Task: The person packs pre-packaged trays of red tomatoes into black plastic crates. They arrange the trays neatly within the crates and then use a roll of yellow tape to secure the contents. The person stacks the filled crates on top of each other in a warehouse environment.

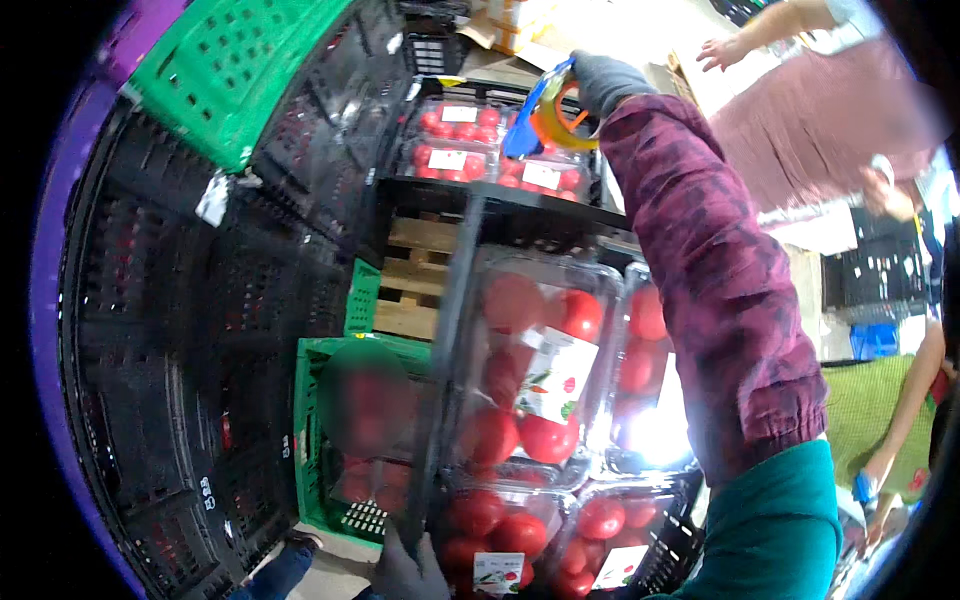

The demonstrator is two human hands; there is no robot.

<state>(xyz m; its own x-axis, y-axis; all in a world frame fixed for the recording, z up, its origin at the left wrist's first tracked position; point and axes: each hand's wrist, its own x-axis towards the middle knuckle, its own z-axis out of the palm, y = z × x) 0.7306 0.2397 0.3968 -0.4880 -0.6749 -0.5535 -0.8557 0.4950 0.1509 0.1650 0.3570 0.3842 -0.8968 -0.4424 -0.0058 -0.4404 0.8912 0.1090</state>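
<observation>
A grey glove covers my right hand (606, 81), which reaches far forward and grips a blue and orange tape dispenser (541, 112) with a roll of yellowish tape. The dispenser hangs over a farther black crate (390, 161) of clear clamshell packs of tomatoes (456, 124). Below, also in a grey glove, my left hand (409, 566) is at the near left side of a black plastic crate (442, 322); its fingertips lie at the wall, and its grip is unclear. This near crate holds several clear clamshells of red tomatoes (551, 439) with white printed labels.
Stacked black crates (180, 337) rise at the left, with a green crate (225, 75) on top. A green crate (304, 435) with tomato packs and a wooden pallet (405, 319) lie lower down. Two people, in a pink garment (802, 127) and a green garment (862, 412), are at the right.
</observation>
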